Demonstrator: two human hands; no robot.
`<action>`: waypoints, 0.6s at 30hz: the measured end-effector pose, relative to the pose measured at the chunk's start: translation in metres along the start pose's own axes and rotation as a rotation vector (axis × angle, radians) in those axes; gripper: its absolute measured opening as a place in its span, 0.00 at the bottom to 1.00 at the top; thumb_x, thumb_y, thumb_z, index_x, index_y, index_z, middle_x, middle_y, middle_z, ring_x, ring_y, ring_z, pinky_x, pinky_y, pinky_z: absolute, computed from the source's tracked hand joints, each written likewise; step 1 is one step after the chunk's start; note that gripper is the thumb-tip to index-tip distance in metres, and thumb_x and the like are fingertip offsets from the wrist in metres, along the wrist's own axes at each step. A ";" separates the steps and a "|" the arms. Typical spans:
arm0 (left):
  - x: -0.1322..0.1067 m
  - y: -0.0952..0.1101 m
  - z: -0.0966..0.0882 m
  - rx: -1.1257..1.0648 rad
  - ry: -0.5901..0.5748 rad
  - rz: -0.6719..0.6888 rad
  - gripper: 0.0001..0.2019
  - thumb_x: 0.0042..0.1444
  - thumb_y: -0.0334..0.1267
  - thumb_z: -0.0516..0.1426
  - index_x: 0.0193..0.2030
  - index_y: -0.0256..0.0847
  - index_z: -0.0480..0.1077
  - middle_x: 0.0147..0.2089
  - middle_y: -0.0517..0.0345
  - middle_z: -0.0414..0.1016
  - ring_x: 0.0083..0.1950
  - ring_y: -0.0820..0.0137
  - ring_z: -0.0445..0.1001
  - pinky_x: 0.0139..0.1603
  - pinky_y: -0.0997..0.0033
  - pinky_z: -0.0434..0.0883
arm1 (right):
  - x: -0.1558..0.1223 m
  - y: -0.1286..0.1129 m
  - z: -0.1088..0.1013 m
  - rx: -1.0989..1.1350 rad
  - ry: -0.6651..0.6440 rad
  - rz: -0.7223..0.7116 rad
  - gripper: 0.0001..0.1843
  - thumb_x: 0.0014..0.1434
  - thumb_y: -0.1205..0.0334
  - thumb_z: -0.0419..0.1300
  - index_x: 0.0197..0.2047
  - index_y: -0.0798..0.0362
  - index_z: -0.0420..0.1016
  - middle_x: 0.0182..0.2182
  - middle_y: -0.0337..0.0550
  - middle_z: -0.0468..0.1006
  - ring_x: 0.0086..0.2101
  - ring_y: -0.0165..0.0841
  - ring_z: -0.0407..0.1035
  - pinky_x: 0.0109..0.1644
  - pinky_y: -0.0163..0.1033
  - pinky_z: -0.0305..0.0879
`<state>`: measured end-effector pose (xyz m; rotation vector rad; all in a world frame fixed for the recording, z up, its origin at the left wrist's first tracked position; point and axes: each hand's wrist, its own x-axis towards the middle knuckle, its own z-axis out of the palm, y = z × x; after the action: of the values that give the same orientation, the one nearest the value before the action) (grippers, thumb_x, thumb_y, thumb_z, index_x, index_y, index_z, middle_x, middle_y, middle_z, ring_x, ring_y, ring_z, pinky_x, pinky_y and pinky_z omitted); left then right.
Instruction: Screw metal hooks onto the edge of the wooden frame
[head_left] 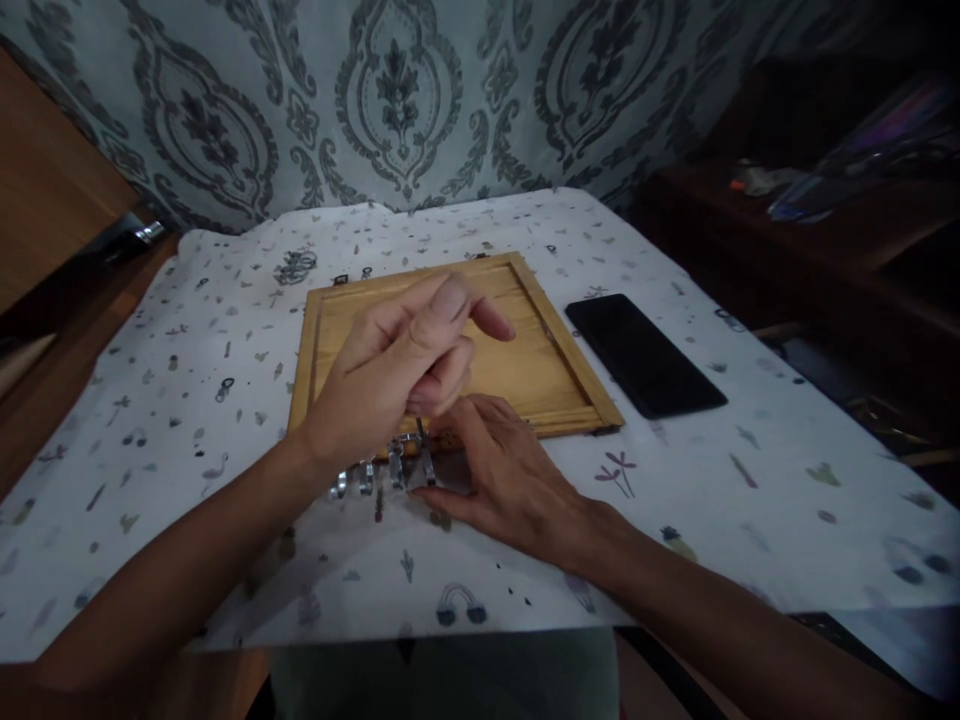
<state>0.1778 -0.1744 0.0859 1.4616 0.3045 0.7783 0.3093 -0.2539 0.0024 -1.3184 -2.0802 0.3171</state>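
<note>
A framed wooden panel (517,345) lies flat on the table, with several shiny metal hooks (366,477) along its near edge. My left hand (409,345) is raised over the panel, fingers curled in and thumb on top, the index finger bent forward. A thin dark shaft shows just below it, but what it grips is hidden in the fist. My right hand (502,465) rests at the panel's near edge. Its thumb lies low by the cloth and its fingers are on the wood, with the rightmost hook (427,466) between them.
A black smartphone (643,355) lies right of the panel. A small heap of metal pieces (295,266) sits at the back left on the patterned white tablecloth (247,560). Behind hangs a grey patterned curtain (397,90). Dark furniture (817,230) stands at right, wooden furniture (56,170) at left.
</note>
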 end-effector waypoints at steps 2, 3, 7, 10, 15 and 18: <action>0.001 0.002 -0.003 -0.018 -0.058 -0.021 0.15 0.67 0.49 0.52 0.36 0.39 0.68 0.16 0.71 0.46 0.16 0.81 0.43 0.17 0.78 0.49 | 0.000 0.000 0.000 0.003 0.002 -0.001 0.27 0.58 0.46 0.65 0.51 0.56 0.67 0.39 0.51 0.79 0.42 0.46 0.71 0.46 0.51 0.66; 0.001 0.002 -0.003 -0.016 -0.056 -0.026 0.15 0.67 0.49 0.52 0.36 0.39 0.68 0.15 0.71 0.46 0.16 0.81 0.43 0.17 0.78 0.48 | 0.000 0.001 0.000 0.008 0.006 -0.005 0.29 0.57 0.46 0.66 0.53 0.57 0.66 0.39 0.51 0.79 0.42 0.46 0.71 0.47 0.52 0.66; 0.001 0.002 0.000 0.030 0.115 0.007 0.15 0.65 0.48 0.55 0.34 0.38 0.69 0.17 0.69 0.51 0.18 0.81 0.49 0.19 0.77 0.52 | -0.001 0.002 0.001 0.017 0.009 -0.016 0.42 0.56 0.49 0.69 0.65 0.56 0.55 0.41 0.48 0.80 0.43 0.45 0.71 0.49 0.52 0.66; 0.001 0.000 0.005 0.047 0.275 0.028 0.14 0.65 0.46 0.56 0.33 0.38 0.69 0.19 0.67 0.54 0.20 0.80 0.53 0.21 0.77 0.55 | -0.001 0.001 0.002 0.005 0.006 -0.020 0.46 0.54 0.51 0.70 0.67 0.57 0.52 0.42 0.49 0.80 0.43 0.45 0.71 0.50 0.52 0.66; 0.001 -0.002 0.007 0.028 0.234 0.047 0.14 0.65 0.47 0.55 0.34 0.39 0.69 0.17 0.70 0.47 0.17 0.81 0.44 0.18 0.77 0.47 | 0.000 0.000 0.002 0.000 0.016 -0.026 0.42 0.55 0.52 0.70 0.65 0.58 0.56 0.40 0.49 0.79 0.42 0.45 0.70 0.48 0.52 0.66; 0.001 0.001 0.006 0.022 0.140 0.024 0.16 0.64 0.51 0.56 0.34 0.39 0.68 0.16 0.71 0.45 0.16 0.81 0.42 0.16 0.76 0.44 | 0.001 0.000 0.001 0.004 0.020 -0.022 0.37 0.56 0.50 0.67 0.62 0.57 0.60 0.38 0.48 0.78 0.41 0.46 0.70 0.46 0.51 0.67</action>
<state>0.1822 -0.1789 0.0880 1.4367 0.4035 0.9011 0.3085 -0.2531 0.0012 -1.2903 -2.0756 0.2970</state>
